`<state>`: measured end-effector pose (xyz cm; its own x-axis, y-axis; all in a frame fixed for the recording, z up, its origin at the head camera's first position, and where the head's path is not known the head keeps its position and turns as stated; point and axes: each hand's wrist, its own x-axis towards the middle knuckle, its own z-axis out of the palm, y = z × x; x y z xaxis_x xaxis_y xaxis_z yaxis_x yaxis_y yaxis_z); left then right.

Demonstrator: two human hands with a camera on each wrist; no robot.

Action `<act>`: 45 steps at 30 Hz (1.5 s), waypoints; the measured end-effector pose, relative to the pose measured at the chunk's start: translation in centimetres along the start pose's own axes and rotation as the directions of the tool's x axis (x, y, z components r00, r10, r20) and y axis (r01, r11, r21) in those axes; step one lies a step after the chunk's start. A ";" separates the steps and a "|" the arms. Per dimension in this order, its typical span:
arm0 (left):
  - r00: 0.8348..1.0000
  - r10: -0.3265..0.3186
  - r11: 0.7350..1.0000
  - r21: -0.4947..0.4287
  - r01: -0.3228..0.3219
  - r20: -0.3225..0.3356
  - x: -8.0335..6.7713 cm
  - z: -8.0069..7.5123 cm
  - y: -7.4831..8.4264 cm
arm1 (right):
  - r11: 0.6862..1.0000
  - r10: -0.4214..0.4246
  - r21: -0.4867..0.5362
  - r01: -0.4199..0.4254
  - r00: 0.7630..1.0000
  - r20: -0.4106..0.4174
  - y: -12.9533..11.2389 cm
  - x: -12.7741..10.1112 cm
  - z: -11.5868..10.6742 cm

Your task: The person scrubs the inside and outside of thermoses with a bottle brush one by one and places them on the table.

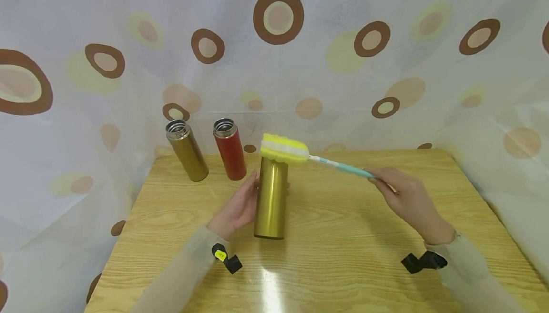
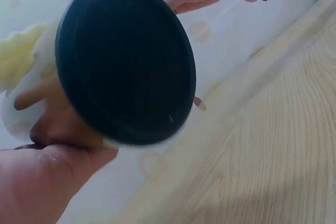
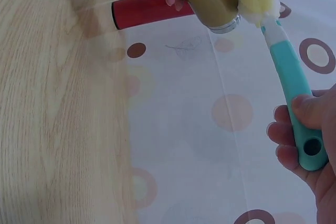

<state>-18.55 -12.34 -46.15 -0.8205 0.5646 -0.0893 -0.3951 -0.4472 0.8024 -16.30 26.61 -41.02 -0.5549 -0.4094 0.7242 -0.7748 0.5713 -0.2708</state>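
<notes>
A bronze flask [image 1: 187, 151] and red flask [image 1: 230, 149] stand open — side by side — on the wooden table [image 1: 343, 237].

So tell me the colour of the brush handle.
Turquoise; the brush handle shows best in the right wrist view, held by the right hand.

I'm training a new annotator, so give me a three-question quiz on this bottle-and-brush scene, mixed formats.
1. True or false: the left hand grips the gold bottle.
2. Where is the yellow sponge head? A) at the gold bottle's mouth B) flat on the table C) in the red bottle
3. Fill in: the right hand holds the brush by its ___ handle.

Key: 1 true; 2 A; 3 teal.
</notes>
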 end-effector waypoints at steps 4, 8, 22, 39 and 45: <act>0.999 0.002 0.999 -0.044 0.000 0.048 -0.1 -0.1 0.1 | 1.000 0.000 -0.007 0.001 1.000 0.006 0.1 0.0 -0.1; 1.000 -0.006 1.000 -0.014 0.006 0.025 -0.1 -0.1 0.3 | 1.000 -0.017 0.014 0.016 0.999 0.047 0.2 -0.2 -0.2; 0.991 0.045 0.996 -0.066 -0.054 -0.123 0.3 0.0 1.2 | 0.969 -0.170 0.208 0.133 0.970 0.171 0.3 -0.9 -0.3; 0.997 0.008 0.996 -0.087 -0.015 -0.081 0.4 -0.1 0.7 | 0.992 -0.065 0.119 0.049 0.990 0.129 0.4 -0.5 -1.1; 0.999 0.034 0.999 -0.010 -0.034 0.008 0.5 0.2 0.2 | 0.997 0.057 0.058 -0.059 0.998 0.041 0.1 -0.1 -1.0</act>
<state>-18.90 -12.02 -45.92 -0.8302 0.5544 -0.0576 -0.3714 -0.4731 0.7989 -16.01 27.41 -40.45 -0.6102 -0.4052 0.6807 -0.7568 0.5524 -0.3496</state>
